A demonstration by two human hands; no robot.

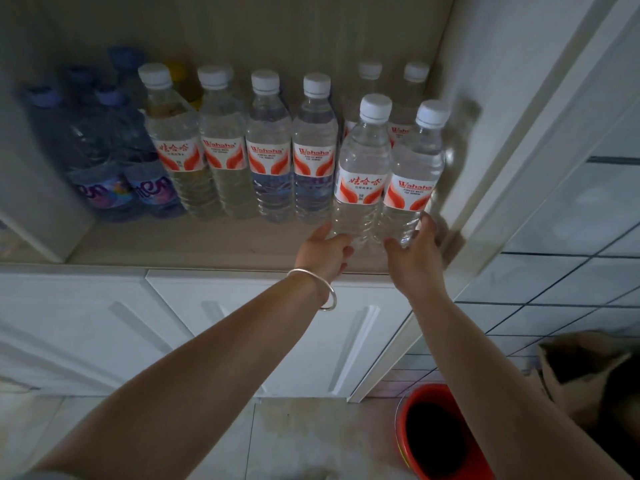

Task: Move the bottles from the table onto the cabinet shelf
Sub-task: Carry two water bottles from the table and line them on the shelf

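Two clear water bottles with white caps and red-and-white labels stand side by side at the front right of the cabinet shelf [194, 244]. My left hand [325, 252] grips the base of the left bottle [363, 161]. My right hand [414, 259] grips the base of the right bottle [414, 168]. Both bottles are upright, bases at the shelf surface. Behind and to the left runs a row of several matching bottles [270, 150], with two more behind the held pair.
Blue-capped bottles with purple labels [104, 147] fill the shelf's left end. White cabinet doors [242, 327] sit below the shelf. An open white door [519, 140] stands at the right. A red bucket [440, 434] and a brown bag [585, 368] rest on the tiled floor.
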